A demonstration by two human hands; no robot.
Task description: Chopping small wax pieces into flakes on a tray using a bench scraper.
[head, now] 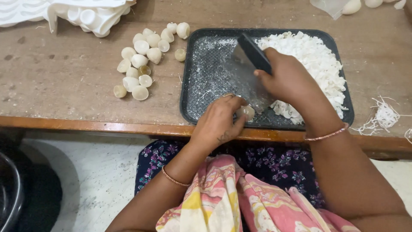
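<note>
- A small, pale, rounded piece [247, 111] sat pinched in the left hand's [221, 122] fingertips, over the near edge of a black tray [193, 68].
- The right hand [289, 79] gripped a broad knife [249, 64], blade angled down toward the piece.
- White chopped shavings [313, 60] filled the tray's right half; the left half held only crumbs.
- Whole pale pieces [141, 60] lay on the wooden table [64, 73], left of the tray.
</note>
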